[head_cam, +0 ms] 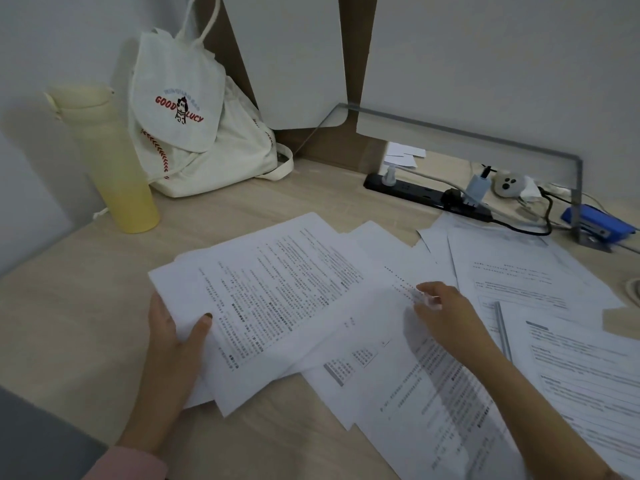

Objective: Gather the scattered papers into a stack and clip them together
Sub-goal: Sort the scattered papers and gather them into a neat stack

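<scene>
Several printed white sheets lie fanned across the wooden desk [79,306]. My left hand [173,344] grips the left edge of a small bundle of sheets [277,296], thumb on top. My right hand [446,317] rests on a sheet [408,382] further right, fingers curled, with something small and clear blurred at the fingertips. More sheets [519,271] lie spread at the right, one of them [588,375] at the near right edge. A grey pen [504,334] lies on those sheets. A blue stapler [595,225] sits at the far right.
A yellow bottle [114,168] and a white cloth backpack [194,126] stand at the back left. A black power strip [429,197] with plugs and cables lies at the back under a clear acrylic riser [485,136]. White walls close the back.
</scene>
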The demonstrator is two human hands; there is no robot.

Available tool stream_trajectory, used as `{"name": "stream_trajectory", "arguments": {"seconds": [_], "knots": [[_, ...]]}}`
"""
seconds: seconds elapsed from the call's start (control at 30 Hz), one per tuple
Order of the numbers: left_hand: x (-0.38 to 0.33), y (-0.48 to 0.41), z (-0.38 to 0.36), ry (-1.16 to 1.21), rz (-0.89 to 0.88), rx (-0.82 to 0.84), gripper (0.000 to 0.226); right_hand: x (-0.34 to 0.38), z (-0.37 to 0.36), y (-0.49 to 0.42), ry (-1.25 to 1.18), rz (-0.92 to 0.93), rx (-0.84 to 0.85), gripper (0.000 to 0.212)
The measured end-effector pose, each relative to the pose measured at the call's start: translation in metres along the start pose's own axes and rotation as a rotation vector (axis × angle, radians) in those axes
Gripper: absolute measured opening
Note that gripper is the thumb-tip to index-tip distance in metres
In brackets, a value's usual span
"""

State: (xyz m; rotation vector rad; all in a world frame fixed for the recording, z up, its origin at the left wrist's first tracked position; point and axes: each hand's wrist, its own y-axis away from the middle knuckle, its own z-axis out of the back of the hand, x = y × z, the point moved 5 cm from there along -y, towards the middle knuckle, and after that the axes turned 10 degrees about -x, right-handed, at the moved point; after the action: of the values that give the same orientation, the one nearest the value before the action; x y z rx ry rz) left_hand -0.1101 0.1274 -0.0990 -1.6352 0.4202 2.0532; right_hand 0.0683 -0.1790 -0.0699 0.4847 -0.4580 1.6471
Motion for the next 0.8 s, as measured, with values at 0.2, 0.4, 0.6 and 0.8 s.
{"name": "stream_trajectory", "arguments": {"seconds": [0.2, 0.4, 0.6, 0.8], "knots": [[0.008, 0.005, -0.004, 0.047, 0.128, 0.021, 0.033, 0.012, -0.014, 0.013, -0.046, 0.089, 0.066, 0.039], [0.001, 0.003, -0.011, -0.067, 0.059, 0.017, 0.029, 0.031, -0.019, 0.018, -0.234, 0.093, 0.201, 0.032], [-0.004, 0.008, -0.004, -0.316, -0.127, 0.054, 0.083, 0.002, -0.003, -0.019, -0.175, -0.084, 0.019, 0.049], [-0.007, 0.013, -0.009, -0.486, -0.312, 0.166, 0.074, 0.011, -0.008, -0.045, -0.240, -0.207, 0.103, 0.056]]}}
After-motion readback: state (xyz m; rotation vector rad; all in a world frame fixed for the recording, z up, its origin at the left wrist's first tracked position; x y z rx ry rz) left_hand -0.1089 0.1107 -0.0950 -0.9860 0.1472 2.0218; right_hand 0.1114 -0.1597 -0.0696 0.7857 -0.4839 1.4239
